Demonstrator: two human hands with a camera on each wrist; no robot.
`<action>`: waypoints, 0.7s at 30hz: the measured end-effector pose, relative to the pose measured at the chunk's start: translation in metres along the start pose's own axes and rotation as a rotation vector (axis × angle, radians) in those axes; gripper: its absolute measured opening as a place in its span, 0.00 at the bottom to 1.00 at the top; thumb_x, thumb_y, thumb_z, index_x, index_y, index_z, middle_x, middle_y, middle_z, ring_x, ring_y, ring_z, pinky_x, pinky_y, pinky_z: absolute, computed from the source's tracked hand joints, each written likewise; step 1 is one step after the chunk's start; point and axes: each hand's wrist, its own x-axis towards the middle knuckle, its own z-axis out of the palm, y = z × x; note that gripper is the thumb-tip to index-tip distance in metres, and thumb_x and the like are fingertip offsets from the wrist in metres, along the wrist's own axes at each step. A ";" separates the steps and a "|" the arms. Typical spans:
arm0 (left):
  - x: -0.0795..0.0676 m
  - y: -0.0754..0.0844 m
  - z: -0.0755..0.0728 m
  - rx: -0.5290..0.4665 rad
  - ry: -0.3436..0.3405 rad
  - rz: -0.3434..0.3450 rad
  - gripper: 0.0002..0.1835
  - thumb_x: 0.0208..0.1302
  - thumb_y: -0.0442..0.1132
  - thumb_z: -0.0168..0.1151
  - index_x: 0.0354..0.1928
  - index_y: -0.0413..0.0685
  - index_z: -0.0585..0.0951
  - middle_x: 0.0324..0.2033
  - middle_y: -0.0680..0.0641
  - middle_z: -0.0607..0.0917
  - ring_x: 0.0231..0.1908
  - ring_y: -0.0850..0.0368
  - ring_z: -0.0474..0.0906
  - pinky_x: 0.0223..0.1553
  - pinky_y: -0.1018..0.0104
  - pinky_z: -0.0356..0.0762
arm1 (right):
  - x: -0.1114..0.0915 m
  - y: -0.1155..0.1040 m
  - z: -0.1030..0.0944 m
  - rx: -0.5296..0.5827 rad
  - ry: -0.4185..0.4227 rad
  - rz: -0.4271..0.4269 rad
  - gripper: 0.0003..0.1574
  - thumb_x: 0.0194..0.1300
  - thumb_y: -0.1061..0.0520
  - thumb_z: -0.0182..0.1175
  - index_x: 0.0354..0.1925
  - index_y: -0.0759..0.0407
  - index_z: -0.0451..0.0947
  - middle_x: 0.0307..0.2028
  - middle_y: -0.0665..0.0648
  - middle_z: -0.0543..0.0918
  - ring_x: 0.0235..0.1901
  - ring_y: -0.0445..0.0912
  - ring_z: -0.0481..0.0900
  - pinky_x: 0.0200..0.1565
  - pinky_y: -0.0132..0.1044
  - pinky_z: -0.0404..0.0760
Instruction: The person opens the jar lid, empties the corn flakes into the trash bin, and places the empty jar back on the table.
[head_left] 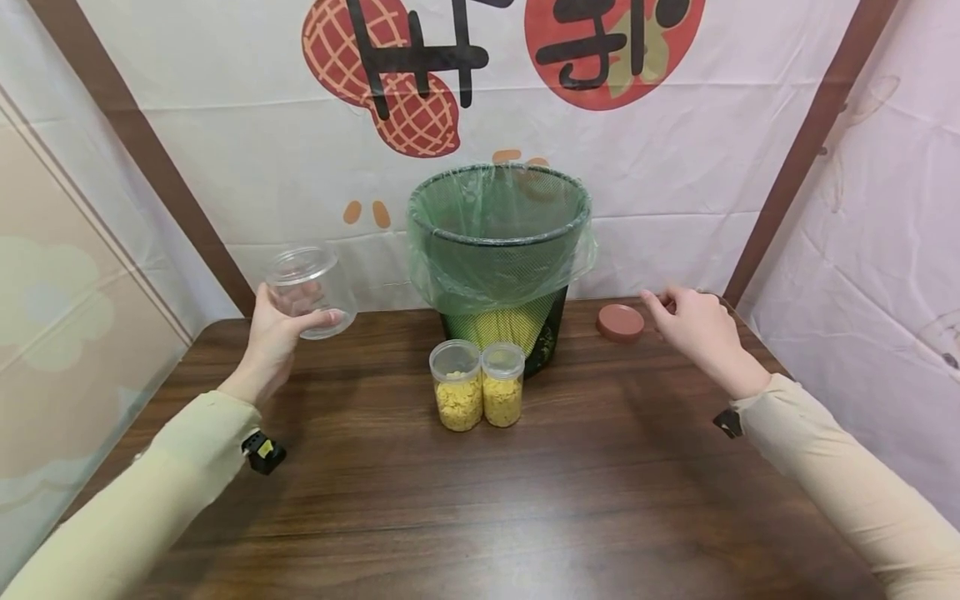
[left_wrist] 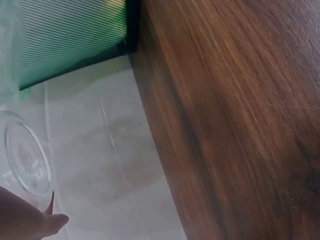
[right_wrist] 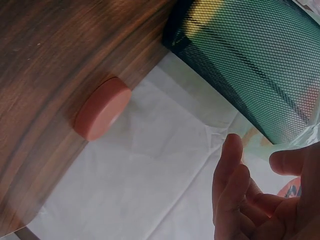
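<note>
At the left, my left hand point(head_left: 270, 343) grips a clear plastic jar point(head_left: 335, 287), thumb across its lower side, and raises it above the table. Nothing shows inside the jar. In the left wrist view only the jar's round end point(left_wrist: 30, 160) and part of the hand appear. My right hand point(head_left: 697, 333) hovers at the right with loosely bent fingers and holds nothing. Just left of it a reddish-brown round lid point(head_left: 620, 322) lies near the table's back edge. The right wrist view shows the thumb and fingertips apart from the lid point(right_wrist: 102, 107).
A mesh bin point(head_left: 551, 321) lined with a green plastic bag point(head_left: 480, 275) stands at the back centre. Before it stand two clear jars, the left jar point(head_left: 459, 404) and the narrower right jar point(head_left: 502, 400), both partly filled with yellow crumbs. A printed cloth point(head_left: 660, 183) hangs behind the table.
</note>
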 end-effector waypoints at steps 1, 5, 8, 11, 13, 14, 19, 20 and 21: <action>0.001 -0.002 -0.001 0.028 0.010 -0.011 0.42 0.45 0.19 0.68 0.57 0.56 0.59 0.48 0.53 0.74 0.50 0.61 0.73 0.45 0.78 0.73 | 0.000 0.001 0.001 -0.001 0.000 0.002 0.35 0.68 0.30 0.39 0.34 0.54 0.79 0.18 0.48 0.83 0.32 0.57 0.81 0.28 0.50 0.73; 0.008 -0.011 -0.003 0.158 0.058 -0.053 0.43 0.44 0.24 0.72 0.58 0.56 0.58 0.49 0.55 0.73 0.52 0.60 0.69 0.46 0.79 0.69 | 0.000 0.006 0.003 -0.009 -0.005 0.011 0.35 0.68 0.30 0.39 0.34 0.54 0.79 0.18 0.48 0.82 0.32 0.57 0.81 0.29 0.51 0.73; 0.014 -0.017 -0.003 0.254 0.081 -0.084 0.44 0.44 0.28 0.74 0.60 0.56 0.58 0.53 0.53 0.73 0.57 0.55 0.66 0.51 0.74 0.67 | 0.001 0.010 0.005 -0.011 -0.011 0.018 0.34 0.69 0.31 0.40 0.33 0.54 0.79 0.18 0.48 0.82 0.31 0.56 0.81 0.28 0.51 0.73; 0.019 -0.022 -0.002 0.309 0.081 -0.117 0.48 0.46 0.31 0.74 0.64 0.54 0.54 0.58 0.49 0.71 0.63 0.49 0.62 0.60 0.65 0.63 | 0.001 0.012 0.006 -0.014 -0.013 0.032 0.34 0.68 0.30 0.39 0.33 0.54 0.78 0.18 0.48 0.82 0.31 0.55 0.81 0.27 0.49 0.72; 0.022 -0.025 -0.002 0.339 0.083 -0.137 0.51 0.46 0.32 0.74 0.67 0.53 0.51 0.61 0.49 0.67 0.65 0.48 0.60 0.63 0.60 0.61 | 0.002 0.014 0.007 -0.014 -0.016 0.041 0.34 0.68 0.30 0.39 0.32 0.54 0.78 0.18 0.49 0.82 0.31 0.55 0.81 0.27 0.48 0.72; 0.023 -0.026 -0.002 0.359 0.084 -0.144 0.52 0.47 0.33 0.74 0.68 0.52 0.49 0.61 0.50 0.66 0.66 0.48 0.59 0.64 0.59 0.60 | 0.002 0.015 0.007 -0.015 -0.017 0.045 0.35 0.68 0.30 0.39 0.32 0.54 0.78 0.18 0.49 0.82 0.31 0.55 0.80 0.27 0.48 0.72; 0.029 -0.033 -0.002 0.407 0.099 -0.176 0.54 0.46 0.35 0.75 0.68 0.50 0.47 0.62 0.51 0.60 0.66 0.48 0.56 0.65 0.58 0.59 | 0.001 0.019 0.008 -0.023 -0.019 0.061 0.36 0.68 0.29 0.38 0.31 0.54 0.78 0.20 0.51 0.82 0.31 0.56 0.80 0.26 0.47 0.70; 0.029 -0.034 -0.002 0.420 0.101 -0.184 0.54 0.46 0.36 0.76 0.68 0.49 0.47 0.63 0.49 0.59 0.66 0.49 0.56 0.65 0.58 0.58 | 0.001 0.019 0.008 -0.025 -0.018 0.063 0.37 0.68 0.29 0.38 0.31 0.54 0.78 0.20 0.51 0.82 0.31 0.56 0.80 0.26 0.47 0.70; 0.030 -0.035 -0.002 0.433 0.104 -0.192 0.55 0.45 0.36 0.76 0.68 0.49 0.47 0.63 0.48 0.58 0.66 0.49 0.56 0.65 0.57 0.58 | 0.001 0.020 0.008 -0.026 -0.016 0.064 0.37 0.67 0.29 0.38 0.31 0.54 0.78 0.20 0.52 0.82 0.32 0.56 0.80 0.26 0.47 0.70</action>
